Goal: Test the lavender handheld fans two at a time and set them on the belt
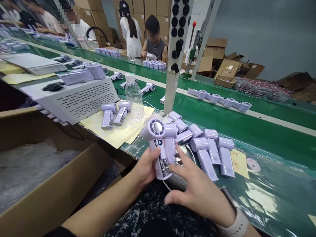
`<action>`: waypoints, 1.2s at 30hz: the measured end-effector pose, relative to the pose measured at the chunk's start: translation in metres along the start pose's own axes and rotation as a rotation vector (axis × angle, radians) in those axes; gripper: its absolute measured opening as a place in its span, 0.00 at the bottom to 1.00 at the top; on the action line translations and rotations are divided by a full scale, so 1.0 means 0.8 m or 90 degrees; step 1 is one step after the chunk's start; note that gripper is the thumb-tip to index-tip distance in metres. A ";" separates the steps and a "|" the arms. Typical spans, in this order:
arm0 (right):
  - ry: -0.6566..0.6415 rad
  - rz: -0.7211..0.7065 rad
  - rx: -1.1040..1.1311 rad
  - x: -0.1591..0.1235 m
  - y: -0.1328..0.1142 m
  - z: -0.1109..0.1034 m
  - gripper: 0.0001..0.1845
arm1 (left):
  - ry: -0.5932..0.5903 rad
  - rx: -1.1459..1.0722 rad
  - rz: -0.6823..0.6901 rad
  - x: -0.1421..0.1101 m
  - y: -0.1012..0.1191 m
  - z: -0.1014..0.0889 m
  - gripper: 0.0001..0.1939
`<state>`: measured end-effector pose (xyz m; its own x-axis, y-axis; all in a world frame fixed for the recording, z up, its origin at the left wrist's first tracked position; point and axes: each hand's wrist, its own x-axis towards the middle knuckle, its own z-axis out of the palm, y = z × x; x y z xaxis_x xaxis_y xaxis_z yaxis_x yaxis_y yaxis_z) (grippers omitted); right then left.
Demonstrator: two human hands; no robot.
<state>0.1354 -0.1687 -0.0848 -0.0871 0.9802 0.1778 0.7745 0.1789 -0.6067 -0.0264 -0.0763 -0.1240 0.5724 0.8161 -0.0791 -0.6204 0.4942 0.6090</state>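
My left hand (146, 166) grips a lavender handheld fan (157, 131) by its handle, thumb on the front near the round dark button. The lower front of that handle is uncovered, showing circuit parts. Right beside it, my right hand (195, 184) has its fingers spread, fingertips close to the handle's edge; whether they touch it I cannot tell. Another lavender fan (170, 144) shows directly behind the held one, partly hidden. Below the handle runs a thin white cable (167, 186). Several more lavender fans (213, 148) lie on the bench just right of my hands.
A clear bottle (134, 98) and two fans (108, 116) rest on yellow paper left of my hands, by a grey vented box (84, 98). A white post (172, 89) rises ahead. An open carton (49, 184) stands lower left. Across the green conveyor (217, 121) people work.
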 end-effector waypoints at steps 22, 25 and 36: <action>-0.078 0.156 0.233 -0.035 -0.003 0.001 0.18 | -0.073 0.041 0.071 0.008 0.036 0.004 0.39; -0.084 0.137 0.297 -0.025 -0.018 0.014 0.21 | -0.030 0.016 0.141 0.013 0.026 0.022 0.37; 0.075 0.171 0.574 -0.023 -0.042 0.062 0.23 | -0.053 0.028 0.206 0.018 0.012 0.036 0.39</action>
<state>0.0800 -0.1888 -0.1058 0.1251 0.9921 -0.0077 -0.0214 -0.0051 -0.9998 -0.0085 -0.0686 -0.0967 0.3921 0.9005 0.1881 -0.7544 0.1977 0.6259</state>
